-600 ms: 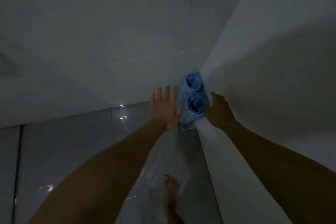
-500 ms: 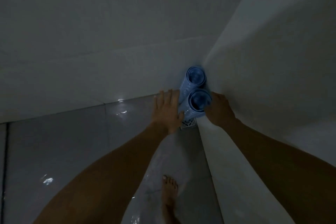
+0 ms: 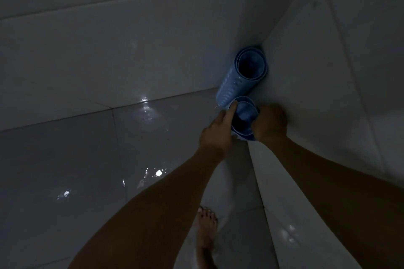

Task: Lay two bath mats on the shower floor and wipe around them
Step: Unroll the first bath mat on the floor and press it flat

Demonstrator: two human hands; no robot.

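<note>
Two blue bath mats stand rolled up on end in the shower corner where two white tiled walls meet. The far rolled mat leans into the corner, untouched. The near rolled mat is gripped from both sides: my left hand wraps its left side with the fingers over the rim, and my right hand closes on its right side against the wall. The mat's lower part is hidden behind my hands.
The grey tiled floor is wet and glossy with light reflections. White walls close in at the back and right. My bare foot stands on the floor below my arms.
Both hands have gone from flat beside the near roll to closed around its top. The camera has moved closer and the floor drain is now hidden.
</note>
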